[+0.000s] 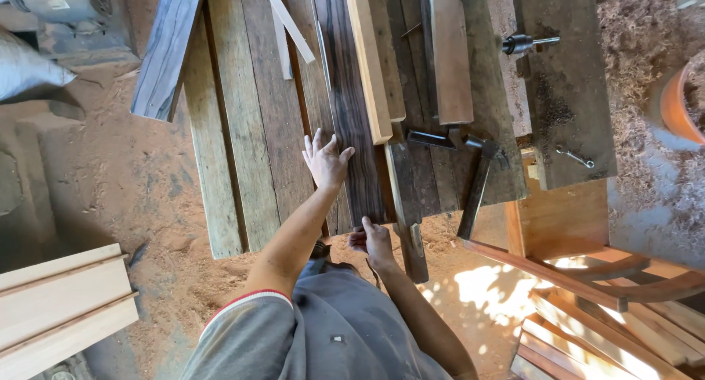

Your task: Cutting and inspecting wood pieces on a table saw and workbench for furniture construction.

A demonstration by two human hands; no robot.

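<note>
A long dark striped plank (352,108) lies on a stack of rough boards (250,130). My left hand (324,160) rests flat on its left edge, fingers spread. At the plank's near end my right hand (371,240) grips the underside, thumb on top. A pale narrow batten (369,64) lies along the plank's right side.
A hammer (481,178) and a dark metal tool (433,138) lie on the boards to the right. A drill chuck (525,44) and a small key (575,157) sit on a dark bench. Pale boards (59,306) at lower left, curved wooden parts (587,277) at lower right, sawdust floor.
</note>
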